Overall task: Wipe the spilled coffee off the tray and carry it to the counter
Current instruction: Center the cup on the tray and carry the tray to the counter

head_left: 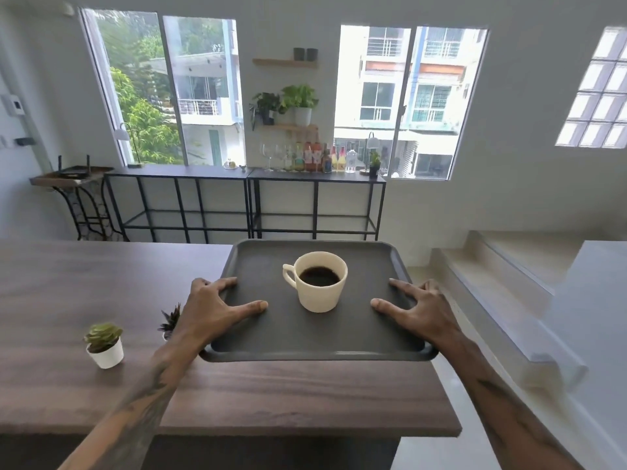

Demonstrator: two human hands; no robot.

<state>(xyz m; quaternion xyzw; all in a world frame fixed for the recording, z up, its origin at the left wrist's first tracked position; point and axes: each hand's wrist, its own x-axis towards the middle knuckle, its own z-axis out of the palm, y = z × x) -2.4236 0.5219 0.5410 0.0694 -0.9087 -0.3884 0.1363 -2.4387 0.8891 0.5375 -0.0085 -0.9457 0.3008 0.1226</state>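
A dark grey tray (315,337) is held level above the right end of a wooden counter (101,286). In the tray's middle stands a cream cup (320,283) filled with black coffee, handle to the left. My left hand (213,307) grips the tray's left rim, thumb lying on the tray's inner surface. My right hand (419,308) grips the right rim the same way. The tray's surface looks dry, with no spill or cloth visible on it.
Two small potted plants stand on the counter left of the tray: a white pot (105,346) and a spiky one (171,320) partly behind my left wrist. Steps (502,283) descend at the right. A black shelf table (244,201) with bottles lines the far wall.
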